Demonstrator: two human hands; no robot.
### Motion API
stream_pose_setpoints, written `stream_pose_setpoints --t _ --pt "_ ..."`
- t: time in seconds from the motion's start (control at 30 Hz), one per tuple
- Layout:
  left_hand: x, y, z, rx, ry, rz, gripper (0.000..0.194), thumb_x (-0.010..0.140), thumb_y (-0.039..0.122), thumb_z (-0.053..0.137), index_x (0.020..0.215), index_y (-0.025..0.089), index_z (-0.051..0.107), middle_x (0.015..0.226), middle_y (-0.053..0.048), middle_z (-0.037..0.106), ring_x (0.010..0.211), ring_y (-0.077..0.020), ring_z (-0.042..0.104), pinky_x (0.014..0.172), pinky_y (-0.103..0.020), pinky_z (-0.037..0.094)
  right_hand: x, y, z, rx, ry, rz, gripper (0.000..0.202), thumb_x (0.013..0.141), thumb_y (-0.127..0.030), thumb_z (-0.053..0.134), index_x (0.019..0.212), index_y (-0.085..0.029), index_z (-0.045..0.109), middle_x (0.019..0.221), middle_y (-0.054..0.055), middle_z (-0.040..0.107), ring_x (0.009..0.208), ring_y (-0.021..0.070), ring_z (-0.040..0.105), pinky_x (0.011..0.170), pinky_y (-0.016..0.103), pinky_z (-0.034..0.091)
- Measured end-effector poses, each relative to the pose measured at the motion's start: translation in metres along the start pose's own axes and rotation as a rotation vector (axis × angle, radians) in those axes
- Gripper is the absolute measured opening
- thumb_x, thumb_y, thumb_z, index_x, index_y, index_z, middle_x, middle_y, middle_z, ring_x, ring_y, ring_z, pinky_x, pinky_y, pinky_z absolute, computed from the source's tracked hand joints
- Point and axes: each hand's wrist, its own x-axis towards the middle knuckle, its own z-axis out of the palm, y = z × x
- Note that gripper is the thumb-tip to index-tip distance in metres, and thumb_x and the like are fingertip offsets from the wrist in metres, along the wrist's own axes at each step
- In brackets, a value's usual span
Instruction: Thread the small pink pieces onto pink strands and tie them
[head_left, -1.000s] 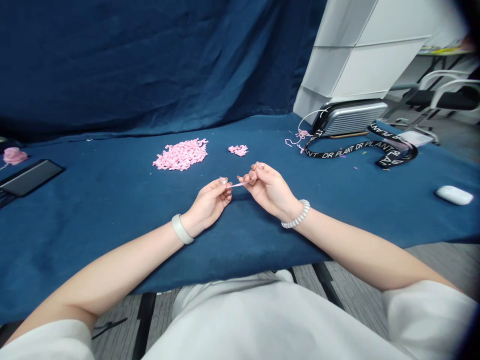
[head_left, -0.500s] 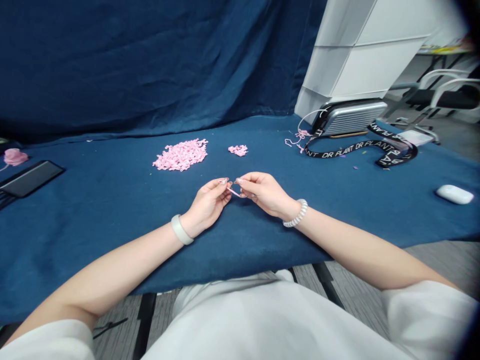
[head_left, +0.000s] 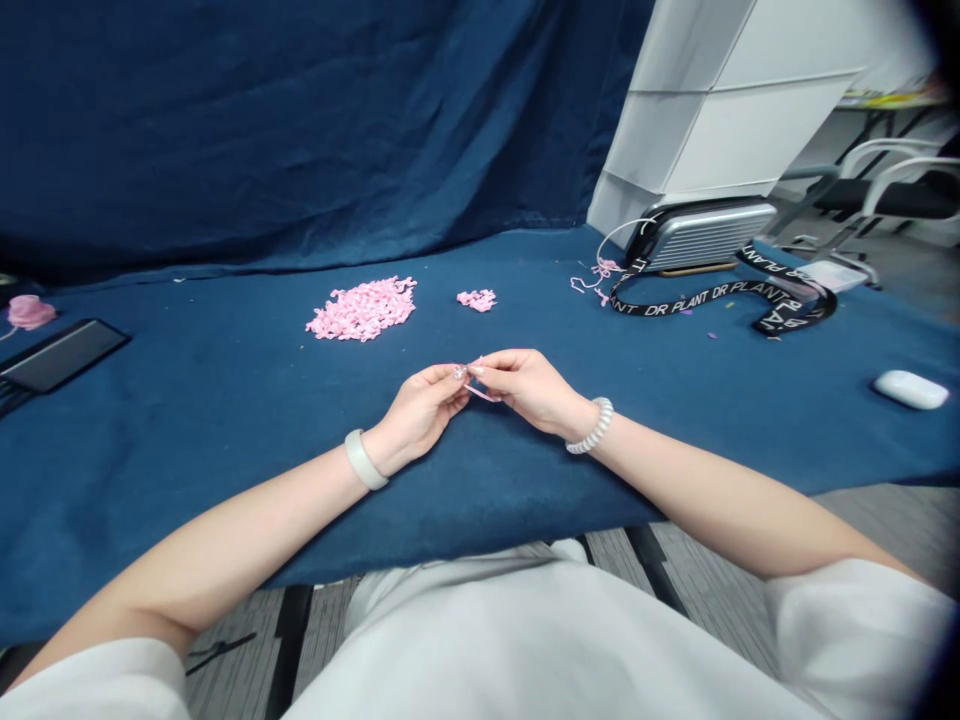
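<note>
Above the blue cloth, my left hand [head_left: 426,412] and my right hand [head_left: 531,388] meet fingertip to fingertip. A thin pink cord [head_left: 482,394] runs between them, and both hands pinch it. The fingers cover most of the cord, so its ends and any knot cannot be made out. Beyond the hands lies a wide heap of small pink knotted pieces [head_left: 363,309]. A much smaller cluster of pink pieces [head_left: 476,300] sits to the right of that heap.
At the far left are a ball of pink yarn [head_left: 31,312] and a dark phone-like slab [head_left: 67,355]. A black lettered lanyard [head_left: 697,300] curls before a silver ribbed case [head_left: 709,235], beside loose pink strands [head_left: 600,272]. A white rounded case [head_left: 910,389] lies at right.
My fingertips have come together, closing the small gap between the hands. The left hand has shifted slightly right. The pink cord now hangs a little lower and further right.
</note>
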Motion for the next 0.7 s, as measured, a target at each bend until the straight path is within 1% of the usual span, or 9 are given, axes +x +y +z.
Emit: stream_pose_setpoints --t 0.2,0.33,0.47,0.53,0.6,0.7 --pt "-0.0007 -0.0018 -0.0010 0.022 -0.028 0.013 0.017 0.067 0.020 0.075 0.079 0.011 0.068 0.081 -0.005 0.063 0.074 -0.0093 0.058 0.075 -0.022 0.044 -0.0004 -0.0010 -0.0003 0.046 0.016 0.047 0.079 0.052 -0.054 0.065 0.113 -0.006 0.050 0.104 0.008 0.054 0.065 -0.0126 0.041 0.062 0.004 0.032" --pt "-0.0012 -0.0014 -0.0010 0.025 -0.049 0.025 0.014 0.069 0.019 0.074 0.080 0.011 0.069 0.081 -0.004 0.063 0.076 -0.0091 0.058 0.076 -0.022 0.044 -0.0001 -0.0011 -0.0007 0.069 0.027 0.050 0.080 0.054 -0.055 0.063 0.117 -0.007 0.048 0.106 0.007 0.053 0.066 -0.0141 0.040 0.064 0.003 0.030" --pt "-0.0015 -0.0004 0.0000 0.044 -0.038 0.007 0.021 0.069 0.015 0.073 0.089 0.011 0.070 0.092 -0.006 0.064 0.081 -0.0087 0.057 0.078 -0.021 0.044 0.0010 -0.0011 -0.0003 0.116 0.062 0.058 0.081 0.054 -0.053 0.063 0.119 -0.007 0.047 0.088 0.003 0.055 0.065 -0.0154 0.034 0.065 0.002 0.027" --pt "-0.0011 -0.0004 0.0002 0.061 -0.020 -0.002 0.023 0.068 0.015 0.073 0.090 0.010 0.070 0.093 -0.007 0.064 0.081 -0.0089 0.057 0.079 -0.021 0.044 0.0016 -0.0015 0.0002 0.143 0.077 0.066 0.081 0.053 -0.051 0.064 0.119 -0.007 0.047 0.080 0.001 0.053 0.065 -0.0158 0.032 0.065 0.002 0.025" --pt "-0.0008 -0.0008 0.0001 0.077 -0.003 -0.004 0.023 0.068 0.017 0.074 0.088 0.009 0.070 0.090 -0.007 0.064 0.079 -0.0095 0.058 0.079 -0.022 0.045 0.0016 -0.0026 0.0008 0.165 0.087 0.072 0.080 0.054 -0.049 0.064 0.120 -0.007 0.047 0.076 0.000 0.052 0.065 -0.0161 0.031 0.065 0.001 0.024" --pt "-0.0015 -0.0016 0.0002 0.086 0.030 0.023 0.020 0.066 0.019 0.075 0.083 0.010 0.069 0.085 -0.006 0.064 0.078 -0.0101 0.059 0.080 -0.024 0.046 0.0005 -0.0052 0.0014 0.189 0.104 0.074 0.075 0.058 -0.043 0.063 0.124 -0.011 0.045 0.078 -0.001 0.052 0.062 -0.0167 0.031 0.063 0.002 0.023"
